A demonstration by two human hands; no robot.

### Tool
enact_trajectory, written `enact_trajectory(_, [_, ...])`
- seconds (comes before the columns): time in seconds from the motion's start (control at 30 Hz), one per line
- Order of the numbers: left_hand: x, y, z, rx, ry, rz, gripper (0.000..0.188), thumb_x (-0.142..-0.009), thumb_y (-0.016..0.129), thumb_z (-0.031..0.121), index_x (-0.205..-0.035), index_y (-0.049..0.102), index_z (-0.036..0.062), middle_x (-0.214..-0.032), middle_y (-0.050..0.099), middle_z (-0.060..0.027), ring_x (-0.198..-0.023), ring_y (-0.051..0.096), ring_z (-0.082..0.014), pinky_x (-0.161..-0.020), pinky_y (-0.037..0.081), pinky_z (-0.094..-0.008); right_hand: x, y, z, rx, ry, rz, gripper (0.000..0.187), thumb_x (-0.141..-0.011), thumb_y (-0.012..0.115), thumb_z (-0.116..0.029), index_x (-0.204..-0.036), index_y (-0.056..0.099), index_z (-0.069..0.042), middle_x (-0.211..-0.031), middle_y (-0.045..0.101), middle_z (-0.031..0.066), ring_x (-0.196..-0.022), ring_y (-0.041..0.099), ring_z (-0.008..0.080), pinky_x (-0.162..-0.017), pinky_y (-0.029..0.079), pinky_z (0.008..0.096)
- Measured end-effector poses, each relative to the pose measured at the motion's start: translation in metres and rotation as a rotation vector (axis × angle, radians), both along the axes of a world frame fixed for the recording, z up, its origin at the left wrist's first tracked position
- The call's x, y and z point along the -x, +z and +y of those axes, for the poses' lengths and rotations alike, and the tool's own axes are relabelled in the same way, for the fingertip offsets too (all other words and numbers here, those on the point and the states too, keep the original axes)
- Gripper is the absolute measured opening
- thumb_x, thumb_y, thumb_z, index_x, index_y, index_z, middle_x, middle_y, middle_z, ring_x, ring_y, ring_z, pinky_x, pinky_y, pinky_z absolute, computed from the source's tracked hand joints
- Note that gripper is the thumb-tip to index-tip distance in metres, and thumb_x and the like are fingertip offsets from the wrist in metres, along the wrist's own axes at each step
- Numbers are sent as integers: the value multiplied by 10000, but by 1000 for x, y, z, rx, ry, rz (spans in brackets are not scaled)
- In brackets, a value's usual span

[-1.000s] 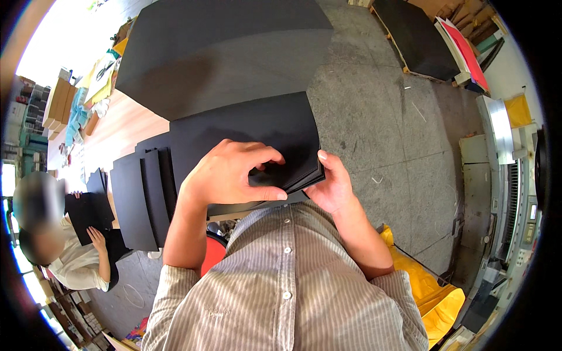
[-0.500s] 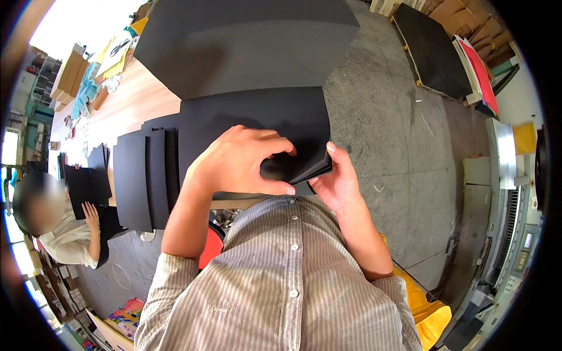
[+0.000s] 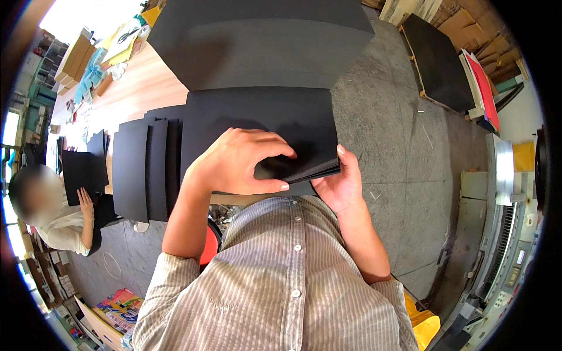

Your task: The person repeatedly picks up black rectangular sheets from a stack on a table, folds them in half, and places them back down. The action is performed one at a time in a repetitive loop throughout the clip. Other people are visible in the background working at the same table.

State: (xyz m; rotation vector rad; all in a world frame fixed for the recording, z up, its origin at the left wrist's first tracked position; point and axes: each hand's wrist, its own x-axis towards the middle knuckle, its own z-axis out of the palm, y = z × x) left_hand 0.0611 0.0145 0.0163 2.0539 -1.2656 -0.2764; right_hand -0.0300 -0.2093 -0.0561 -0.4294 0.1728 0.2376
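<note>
A stack of black card sheets [image 3: 257,108] lies in front of me, its near right corner fanned into several thin layers. My right hand [image 3: 341,181] grips that corner, fingers beneath and thumb at the edge. Over the near part of the top sheet is my left hand [image 3: 237,161], its fingers curved and its thumb spread apart by the near edge, with nothing between them. Left of it stand overlapping piles of black card [image 3: 131,169]. Beyond, a larger black sheet [image 3: 269,55] covers the far part of the work surface.
On the left, a co-worker's hand [image 3: 86,203] touches black card. Brown boxes [image 3: 75,61], scissors [image 3: 126,36] and gloves lie on the wooden table [image 3: 149,79]. Grey floor [image 3: 398,158] stretches right, with a black-topped pallet [image 3: 436,64] farther off. A red stool [image 3: 211,245] is below the table.
The whole view has shifted slightly. My right hand still grips the fanned corner, and my left hand's thumb has drawn a little left along the near edge.
</note>
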Motion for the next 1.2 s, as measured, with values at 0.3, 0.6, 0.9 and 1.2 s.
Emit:
enact_trajectory(0.3, [4, 7, -2, -20, 20, -30, 405, -707, 811, 293, -1013, 693, 55, -1037, 709, -98, -913, 685, -306, -772, 547, -373, 2, -8, -1, -26, -12, -65, 431, -1004, 544, -354, -1272, 587, -18, -1316, 620, 100, -1231, 570, 251, -1085, 412, 424])
enact_trajectory(0.6, [-3, 7, 0, -28, -18, -9, 381, -743, 806, 306, -1014, 704, 57, -1013, 717, -115, -897, 691, -315, -776, 546, -376, 1, -7, 5, 81, -59, -36, 543, -1003, 506, -484, -1292, 574, -29, -1314, 611, 116, -1222, 560, 267, -1069, 419, 440])
enact_trajectory(0.9, [-10, 6, 1, -31, -71, 42, 373, -789, 783, 316, -1043, 709, 53, -942, 720, -138, -833, 696, -317, -699, 546, -380, -2, 3, 8, 148, -77, 86, 521, -994, 521, -506, -1243, 592, -54, -1172, 671, 112, -1017, 633, 268, -855, 506, 432])
enact_trajectory(1.2, [-13, 4, 2, -50, -70, 77, 394, -810, 766, 358, -1063, 707, 63, -918, 716, -142, -784, 692, -315, -662, 532, -380, 0, -4, 5, 62, -25, -45, 548, -994, 507, -514, -1289, 590, -60, -1254, 651, 121, -1102, 612, 293, -953, 468, 456])
